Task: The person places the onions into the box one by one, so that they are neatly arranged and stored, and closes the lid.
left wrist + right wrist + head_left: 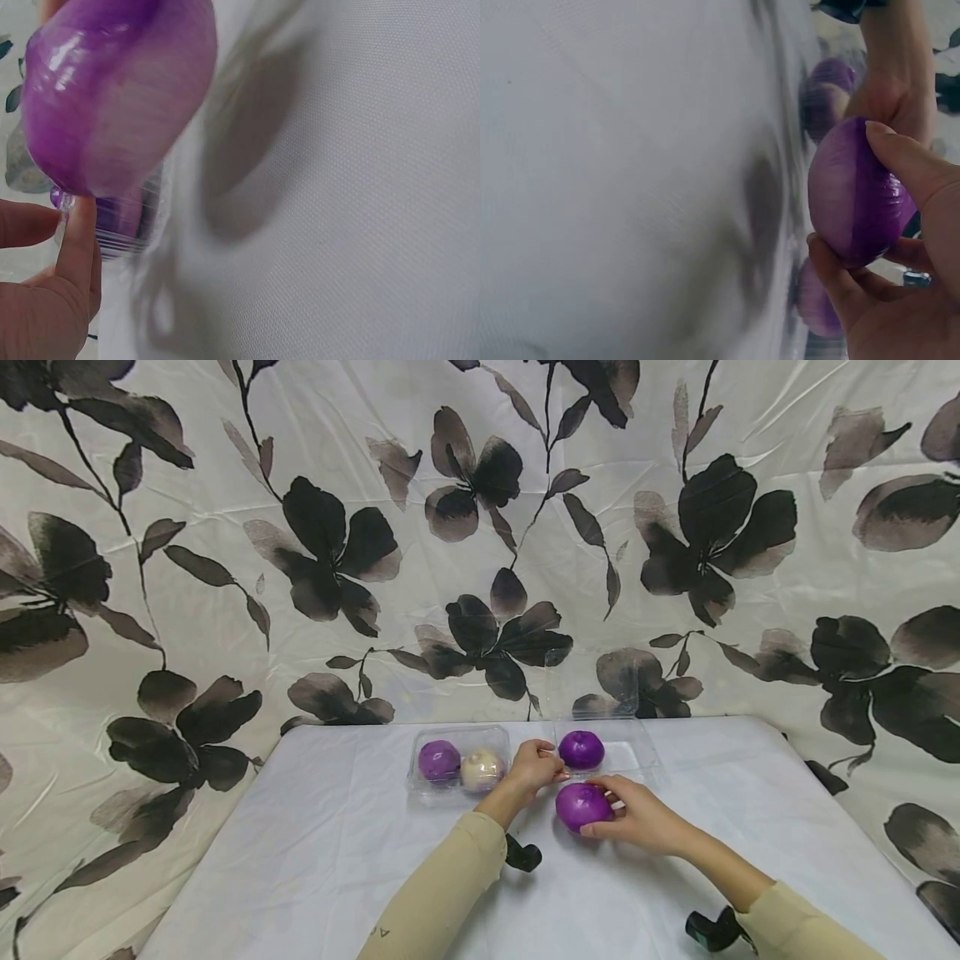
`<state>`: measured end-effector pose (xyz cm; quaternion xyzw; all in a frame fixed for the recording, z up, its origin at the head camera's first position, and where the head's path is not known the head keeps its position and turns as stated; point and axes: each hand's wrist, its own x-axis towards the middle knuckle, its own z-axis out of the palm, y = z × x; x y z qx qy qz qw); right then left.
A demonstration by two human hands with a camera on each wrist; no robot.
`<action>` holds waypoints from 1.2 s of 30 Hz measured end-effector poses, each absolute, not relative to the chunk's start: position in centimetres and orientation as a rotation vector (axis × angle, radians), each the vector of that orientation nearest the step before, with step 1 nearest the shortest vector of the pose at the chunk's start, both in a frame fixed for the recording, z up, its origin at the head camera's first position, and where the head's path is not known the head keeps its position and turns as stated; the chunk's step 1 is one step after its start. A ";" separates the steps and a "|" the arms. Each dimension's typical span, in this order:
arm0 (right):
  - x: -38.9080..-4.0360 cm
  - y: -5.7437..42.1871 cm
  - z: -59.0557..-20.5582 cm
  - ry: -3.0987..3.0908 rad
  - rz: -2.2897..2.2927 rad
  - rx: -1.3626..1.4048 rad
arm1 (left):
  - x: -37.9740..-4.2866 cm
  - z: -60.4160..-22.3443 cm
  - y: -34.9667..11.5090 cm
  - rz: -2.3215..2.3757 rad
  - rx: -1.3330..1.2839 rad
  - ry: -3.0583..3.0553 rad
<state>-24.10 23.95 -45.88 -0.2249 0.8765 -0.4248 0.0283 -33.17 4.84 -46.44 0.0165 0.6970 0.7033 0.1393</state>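
Observation:
My right hand (641, 814) grips a shiny purple onion (581, 807) between thumb and fingers. The onion is held just above the white table, in front of an open clear plastic box (621, 757). Another purple onion (581, 750) sits in the left part of that box. At the box's near left corner, my left hand (534, 767) pinches the clear rim with thumb and forefinger. Up close in the left wrist view, the held onion (112, 97) shows a paler underside and partly covers the box. The right wrist view shows the thumb and fingertips round the onion (855, 191).
Left of my left hand stands a second clear box (435, 795), holding a purple onion (439, 761) and a whitish one (482, 770). Both boxes are near the far edge of the white table (337, 860). A floral cloth (360, 552) hangs behind it.

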 end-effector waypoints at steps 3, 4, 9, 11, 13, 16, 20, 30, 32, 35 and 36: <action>-24.2 24.4 -45.4 2.721 -1.290 -0.687 | -33.2 -46.5 4.9 2.022 0.047 2.028; -24.2 24.5 -45.2 2.729 -1.283 -0.687 | -33.2 -46.5 4.9 2.021 0.046 2.030; -24.3 25.3 -44.4 2.761 -1.269 -0.690 | -33.2 -46.5 4.9 2.018 0.040 2.036; -24.4 25.6 -44.1 2.776 -1.262 -0.678 | -33.2 -46.5 5.0 2.023 0.036 2.033; -24.4 25.9 -43.8 2.789 -1.254 -0.664 | -33.2 -46.4 5.0 2.027 0.034 2.029; -24.5 26.4 -43.3 2.805 -1.249 -0.640 | -33.2 -46.3 4.9 2.034 0.034 2.017; -24.7 27.0 -42.8 2.838 -1.231 -0.612 | -33.2 -46.3 5.0 2.035 0.032 2.012; -25.7 28.6 -42.4 2.993 -1.151 -0.628 | -33.1 -46.4 4.9 2.017 0.044 2.029; -25.9 28.9 -42.5 3.005 -1.134 -0.607 | -33.1 -46.3 4.8 2.014 0.044 2.028; -26.2 29.3 -42.7 3.020 -1.121 -0.576 | -33.1 -46.3 4.9 2.011 0.044 2.032; -26.4 29.4 -42.7 3.024 -1.118 -0.568 | -33.1 -46.4 4.9 2.008 0.045 2.035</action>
